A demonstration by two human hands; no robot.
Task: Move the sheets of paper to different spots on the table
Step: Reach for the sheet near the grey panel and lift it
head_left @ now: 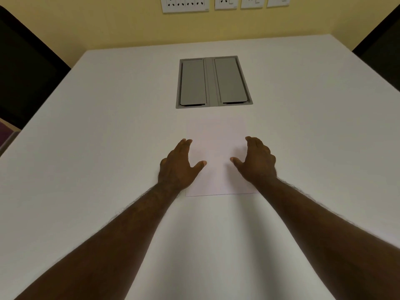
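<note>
While both hands, left hand and right hand, are hovering spread and empty-fingered over the pale rectangular paper stack, we are judging it best to pinch one top sheet only.

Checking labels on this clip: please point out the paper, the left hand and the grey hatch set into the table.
paper (217,135): head view, bare upper part beyond the hands.
left hand (178,164): head view, back of the hand.
grey hatch (192,82): head view, left flap.
</note>
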